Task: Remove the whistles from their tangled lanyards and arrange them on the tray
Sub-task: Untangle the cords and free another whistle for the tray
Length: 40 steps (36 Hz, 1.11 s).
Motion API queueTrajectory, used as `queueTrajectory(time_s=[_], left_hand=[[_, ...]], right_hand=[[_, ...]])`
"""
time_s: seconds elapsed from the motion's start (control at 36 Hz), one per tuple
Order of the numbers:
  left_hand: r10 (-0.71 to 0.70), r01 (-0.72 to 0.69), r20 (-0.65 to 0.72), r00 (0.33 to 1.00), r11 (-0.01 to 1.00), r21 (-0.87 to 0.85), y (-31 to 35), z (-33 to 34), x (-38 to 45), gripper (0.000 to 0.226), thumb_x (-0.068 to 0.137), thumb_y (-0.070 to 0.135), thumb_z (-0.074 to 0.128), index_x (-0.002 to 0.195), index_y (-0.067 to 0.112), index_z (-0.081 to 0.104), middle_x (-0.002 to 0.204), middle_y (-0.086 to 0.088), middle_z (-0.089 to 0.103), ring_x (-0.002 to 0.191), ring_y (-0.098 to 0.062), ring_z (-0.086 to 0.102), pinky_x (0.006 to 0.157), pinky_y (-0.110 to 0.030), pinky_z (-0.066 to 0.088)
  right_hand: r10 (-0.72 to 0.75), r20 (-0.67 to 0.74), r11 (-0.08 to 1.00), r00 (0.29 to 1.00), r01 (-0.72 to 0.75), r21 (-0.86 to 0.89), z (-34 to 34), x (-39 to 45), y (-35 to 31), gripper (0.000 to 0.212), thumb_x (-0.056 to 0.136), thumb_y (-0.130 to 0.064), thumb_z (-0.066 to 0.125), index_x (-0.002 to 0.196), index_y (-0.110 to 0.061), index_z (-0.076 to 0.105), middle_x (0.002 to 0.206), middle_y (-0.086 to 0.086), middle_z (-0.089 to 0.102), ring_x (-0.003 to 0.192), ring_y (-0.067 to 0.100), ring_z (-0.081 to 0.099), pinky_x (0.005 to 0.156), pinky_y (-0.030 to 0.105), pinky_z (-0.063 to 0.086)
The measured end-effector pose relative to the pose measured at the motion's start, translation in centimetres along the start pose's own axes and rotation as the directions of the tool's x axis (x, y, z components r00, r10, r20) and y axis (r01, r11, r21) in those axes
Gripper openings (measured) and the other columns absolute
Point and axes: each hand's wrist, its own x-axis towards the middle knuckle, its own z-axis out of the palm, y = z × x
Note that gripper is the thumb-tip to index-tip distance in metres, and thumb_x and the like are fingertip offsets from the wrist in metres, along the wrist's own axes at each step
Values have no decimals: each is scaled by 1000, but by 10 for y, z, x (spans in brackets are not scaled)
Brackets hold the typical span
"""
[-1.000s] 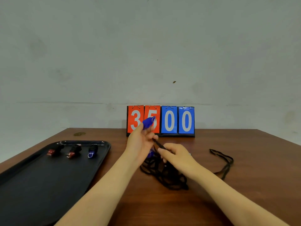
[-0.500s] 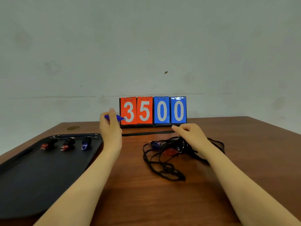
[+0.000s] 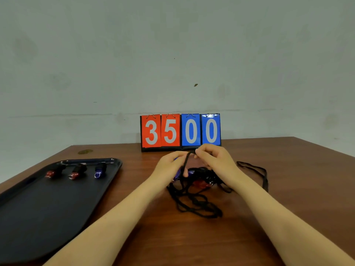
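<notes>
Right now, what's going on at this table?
A person is untangling whistles from a pile of black lanyards. The right hand pinches a cord up, and the left hand grips a blue whistle in the tangle. Three whistles already lie along the far edge of the black tray.

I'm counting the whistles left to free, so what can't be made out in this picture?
- Whistles in the lanyard tangle, head view: only blue and red bits show under the left hand and right hand; count unclear.
- Left hand's grip: blue piece mostly hidden by its fingers.
- Tray: near corner cut off by the frame's edge.
- Three whistles on the tray: too small for detail.
</notes>
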Motion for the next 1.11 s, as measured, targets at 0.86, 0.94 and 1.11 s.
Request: queueTrajectory(time_s=[0.86,0.94,1.11], left_hand=[[-145,-225,-432,890,683,-694,21,-54,2,32,98,20,46,66,19,47,59,7,54,57,-8,46,53,-21,38],[-151,-144,-388,909,760,-634,21,-45,1,33,97,19,46,64,18,47,61,4,55,55,-8,48,56,-23,41],[-141,-91,-312,940,777,-623,18,-42,3,31,97,21,45,66,19,41,50,6,39,42,-6,31,43,-19,28]], right_hand=[[137,70,868,988,-85,-489,-10,2,25,14,94,-17,52,94,-26,63,93,-11,61,85,3,56,73,16,45],[57,71,892,996,-19,-452,6,1,20,11,95,-31,53,103,-30,61,100,-14,59,92,2,55,75,15,44],[46,285,861,958,107,-498,33,-4,13,37,86,-52,59,119,-34,58,115,-18,55,111,1,48,93,17,39]])
